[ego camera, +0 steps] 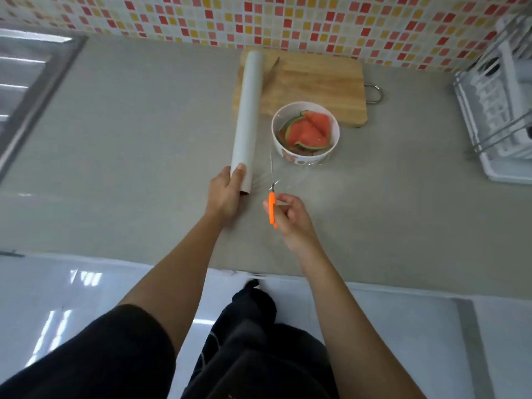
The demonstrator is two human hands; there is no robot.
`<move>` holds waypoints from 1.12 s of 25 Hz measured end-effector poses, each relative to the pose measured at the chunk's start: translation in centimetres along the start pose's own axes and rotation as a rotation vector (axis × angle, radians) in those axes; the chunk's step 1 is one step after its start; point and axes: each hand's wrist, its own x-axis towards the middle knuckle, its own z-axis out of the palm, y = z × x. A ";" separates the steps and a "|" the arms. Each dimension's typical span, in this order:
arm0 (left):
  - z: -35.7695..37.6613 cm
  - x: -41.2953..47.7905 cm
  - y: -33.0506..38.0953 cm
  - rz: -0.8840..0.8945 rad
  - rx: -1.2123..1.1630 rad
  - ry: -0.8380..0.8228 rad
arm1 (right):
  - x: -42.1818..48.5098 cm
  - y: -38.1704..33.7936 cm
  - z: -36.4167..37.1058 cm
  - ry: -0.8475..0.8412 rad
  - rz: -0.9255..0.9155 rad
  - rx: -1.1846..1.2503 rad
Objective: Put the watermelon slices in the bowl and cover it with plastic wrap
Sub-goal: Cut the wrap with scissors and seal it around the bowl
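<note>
Both bare arms reach forward. The left hand (227,194) lies palm down, fingers and thumb wrapped around a roll's near end. The right hand (290,216) curls its fingers around orange scissor handles.

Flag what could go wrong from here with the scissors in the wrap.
The scissors in the right hand cut close to the left hand holding the roll, so fingers could get nicked. The thin wrap may bunch or tear crookedly, leaving the bowl poorly covered.
</note>
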 end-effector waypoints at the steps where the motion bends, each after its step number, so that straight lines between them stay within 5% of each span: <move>1: 0.1 0.1 -0.1 -0.006 -0.014 0.001 | -0.8 1.3 0.1 0.001 0.032 0.003; 17: -0.1 0.8 -0.6 -0.085 -0.170 -0.071 | -2.5 4.1 3.0 -0.067 0.248 -0.116; 28: -0.4 1.1 -0.8 -0.125 -0.229 -0.114 | 0.7 3.5 4.7 -0.054 0.172 -0.032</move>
